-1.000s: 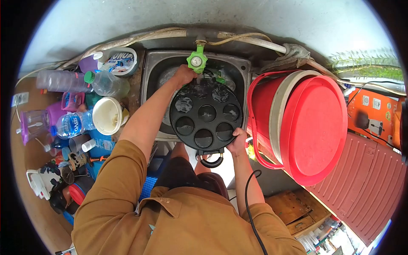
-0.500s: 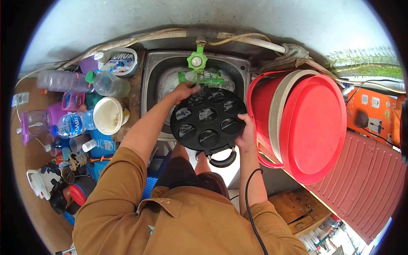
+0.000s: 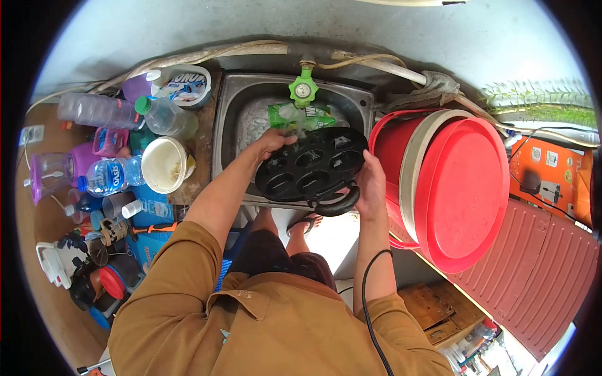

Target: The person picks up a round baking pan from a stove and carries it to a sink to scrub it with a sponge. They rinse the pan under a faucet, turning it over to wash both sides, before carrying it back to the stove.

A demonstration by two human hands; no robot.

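A black round pan (image 3: 311, 166) with several round hollows is tilted over the near part of the metal sink (image 3: 229, 94). My left hand (image 3: 274, 143) is closed on its far left rim. My right hand (image 3: 371, 188) grips the right edge beside the looped black handle (image 3: 335, 203), with some fingers hidden under the pan. Just beyond the pan is a green tap (image 3: 303, 89), with what looks like clear water below it. A green packet (image 3: 320, 116) lies in the sink behind the pan.
To the right, a red bucket (image 3: 392, 156) stands close to my right hand, with a red lid (image 3: 464, 191) leaning on it. On the left are a white tub (image 3: 164, 168), a green-capped bottle (image 3: 166, 118) and a water bottle (image 3: 113, 177). A black cable (image 3: 365, 301) hangs along my right arm.
The pan has tipped, so its face looks narrower and its handle sits higher in view. My right hand has risen with it, while my left hand keeps its hold on the rim.
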